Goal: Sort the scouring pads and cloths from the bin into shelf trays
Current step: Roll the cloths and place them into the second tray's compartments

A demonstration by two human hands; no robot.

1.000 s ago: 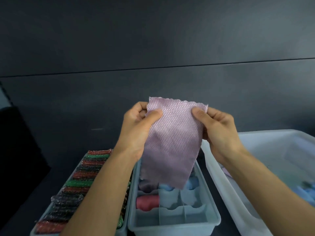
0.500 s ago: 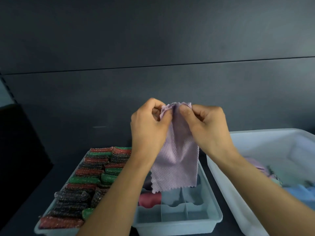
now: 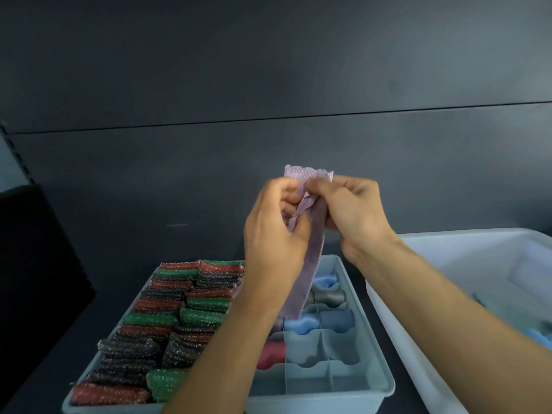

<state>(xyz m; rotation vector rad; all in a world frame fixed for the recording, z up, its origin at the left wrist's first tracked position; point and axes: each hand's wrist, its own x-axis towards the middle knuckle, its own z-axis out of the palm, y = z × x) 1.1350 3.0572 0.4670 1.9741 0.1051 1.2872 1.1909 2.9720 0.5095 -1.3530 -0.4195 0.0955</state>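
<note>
At the far left a black block stands on the dark shelf, with a strip of bare shelf between it and the first tray. That pale pad tray is packed rim to rim with red, green and dark glittery scouring pads, laid in two columns that run from the near edge to the far edge.

Just beside it on the right sits the divided tray. Rolled cloths in blue, grey and red fill its far and middle cells; the nearest cells stand open down to their floors.

Above this tray the left hand and right hand meet. The fingers of both are curled tight and pinch the top of a lilac cloth, which is gathered into a narrow strip. It hangs free, its lower end over the middle cells and apart from the rolls.

A slim gap of shelf separates the divided tray from the large pale bin on the right. Inside the bin are blurred blue pieces near the frame edge. A dark back panel closes the space behind, well above the hands.
</note>
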